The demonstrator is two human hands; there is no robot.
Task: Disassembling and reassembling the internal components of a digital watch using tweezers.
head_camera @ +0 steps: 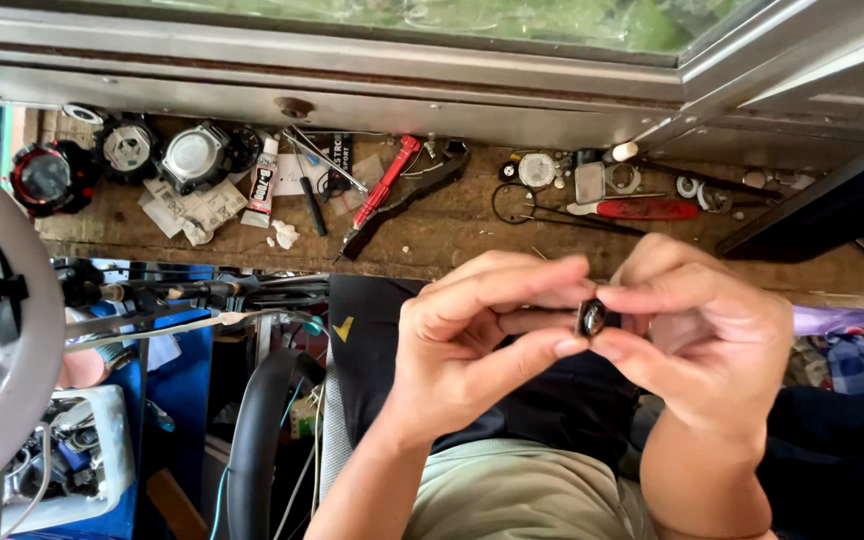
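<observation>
Two hands meet in front of the table's near edge, both pinched on one small part. The left hand curls its fingers in, thumb and forefinger closed on the left side of a small dark metal piece. The right hand presses thumb and fingertips on its right side, so the piece sits clamped between both hands, above the person's lap and clear of the table top. The piece is small, dark and glossy, with a rounded face that catches light; finer detail cannot be told.

On the wooden table, along the far edge by the window frame, lie a red screwdriver, a tube of glue and a red pocket knife. Toward the far left corner sit several watch cases, one grey and one black and red.
</observation>
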